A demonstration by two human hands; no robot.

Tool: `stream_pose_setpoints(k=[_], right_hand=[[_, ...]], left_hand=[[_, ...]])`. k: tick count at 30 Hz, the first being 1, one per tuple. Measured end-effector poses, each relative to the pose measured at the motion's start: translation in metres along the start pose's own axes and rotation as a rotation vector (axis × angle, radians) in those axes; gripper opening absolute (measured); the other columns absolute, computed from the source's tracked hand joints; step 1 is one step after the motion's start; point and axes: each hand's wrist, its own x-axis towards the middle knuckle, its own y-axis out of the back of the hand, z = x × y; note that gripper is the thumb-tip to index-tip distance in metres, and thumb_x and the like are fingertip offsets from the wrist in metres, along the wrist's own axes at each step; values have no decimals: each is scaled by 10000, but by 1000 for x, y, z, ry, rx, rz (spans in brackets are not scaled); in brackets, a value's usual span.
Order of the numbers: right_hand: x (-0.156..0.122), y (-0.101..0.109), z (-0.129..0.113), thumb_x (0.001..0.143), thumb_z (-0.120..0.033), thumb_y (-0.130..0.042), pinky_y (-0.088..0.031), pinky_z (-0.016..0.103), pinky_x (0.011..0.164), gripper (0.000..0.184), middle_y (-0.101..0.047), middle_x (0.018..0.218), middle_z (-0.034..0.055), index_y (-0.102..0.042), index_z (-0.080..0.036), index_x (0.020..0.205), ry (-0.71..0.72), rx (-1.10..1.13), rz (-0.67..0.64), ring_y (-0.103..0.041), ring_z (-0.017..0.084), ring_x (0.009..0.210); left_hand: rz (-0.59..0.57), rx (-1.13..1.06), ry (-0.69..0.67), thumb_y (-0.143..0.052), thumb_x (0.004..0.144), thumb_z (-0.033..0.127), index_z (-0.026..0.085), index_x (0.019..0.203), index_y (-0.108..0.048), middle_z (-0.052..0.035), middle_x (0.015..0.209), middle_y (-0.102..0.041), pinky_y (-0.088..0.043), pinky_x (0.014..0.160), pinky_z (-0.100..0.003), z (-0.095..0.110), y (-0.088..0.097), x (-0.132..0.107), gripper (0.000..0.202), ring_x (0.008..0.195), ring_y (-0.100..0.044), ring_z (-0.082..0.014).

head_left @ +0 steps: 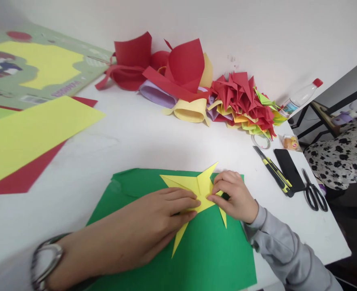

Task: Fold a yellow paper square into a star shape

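Observation:
A folded yellow paper star (198, 184) with long pointed arms lies over a green sheet (214, 250). My left hand (166, 216), a watch (46, 260) on its wrist, comes in from the left and presses its closed fingers on the star's lower left part. At the star's right side, my right hand (231, 194) pinches the paper between thumb and fingers. The fingertips of both hands nearly meet near the star's middle, covering parts of it. One point sticks out up and right, one to the left, and two point downward.
Yellow (32, 137) and red sheets lie left. Behind are rolled red paper pieces (186, 64) and a pile of folded paper stars (241, 97). At right lie a tape roll (268, 141), utility knife (272, 169), black phone (289, 169), scissors (314, 194) and a bottle (301, 97).

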Motion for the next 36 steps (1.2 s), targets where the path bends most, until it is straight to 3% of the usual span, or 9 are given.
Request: stream_pose_setpoints(k=[8,11,24,32,36], right_hand=[[0,0,0,962,-369,-551,-371,336,774,268,-608,860,40,-612,-194,769,-5,-11,-10,-564,188,852],[0,-1,0,961,-368,-549,-369,336,781,262,-604,859,40,-609,-195,773,-6,-14,-25,-559,190,857],[-1,-2,1,932,-348,-605,-343,329,766,211,-598,875,34,-603,-201,780,-41,-42,-59,-547,191,861],[1,-3,0,940,-384,-599,-346,333,761,257,-607,868,37,-615,-191,771,-20,-36,-32,-560,191,858],[2,-2,1,926,-400,-622,-354,334,769,254,-618,875,36,-624,-196,777,-39,-40,-51,-567,190,866]], left_hand=[[31,91,-11,-426,917,101,158,1071,-706,-70,1145,-716,-464,1050,-395,4,-7,-3,324,1121,-614,-242],[34,65,-8,-402,916,84,139,1157,-661,-78,1123,-724,-494,1015,-372,1,-5,-2,358,1106,-626,-222],[-52,28,14,-384,901,77,193,1297,-547,-74,1149,-678,-483,982,-357,-2,-1,1,443,1092,-594,-202],[2,135,25,-469,938,163,182,1149,-650,-47,991,-694,-474,924,-353,4,-11,5,279,952,-588,-208],[25,198,15,-482,925,153,153,1173,-659,-70,1112,-703,-456,983,-385,6,-20,3,305,1034,-589,-224]])
